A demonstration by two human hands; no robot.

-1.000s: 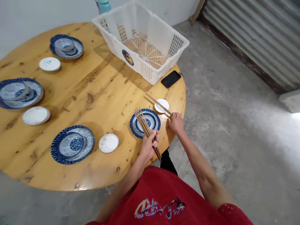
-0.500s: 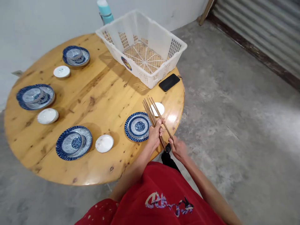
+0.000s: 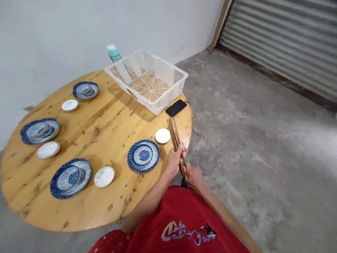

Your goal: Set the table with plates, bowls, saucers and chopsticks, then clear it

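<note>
A bundle of brown chopsticks [image 3: 173, 135] is held in front of me, just past the table's near right edge. My left hand [image 3: 176, 159] is closed around its middle. Lower down, my right hand [image 3: 193, 175] has its fingers closed at the bottom ends of the chopsticks. Left of my hands lies a blue-patterned plate [image 3: 129, 157] with a matching bowl [image 3: 144, 154] on it. Beyond them sits a small white dish [image 3: 163, 136], close to the chopsticks' upper part. Part of the bundle is hidden by my fingers.
A white plastic basket [image 3: 158, 105] stands at the back of the round wooden table [image 3: 97, 131], a black phone [image 3: 176, 108] beside it. Behind is a blue bottle [image 3: 114, 53]. More blue plates [image 3: 56, 182] with bowls, and white dishes [image 3: 104, 176], are on the left.
My right hand has come in closer to my left, and the separately angled chopstick now lies in with the bundle. The view has tilted up and turned right.
</note>
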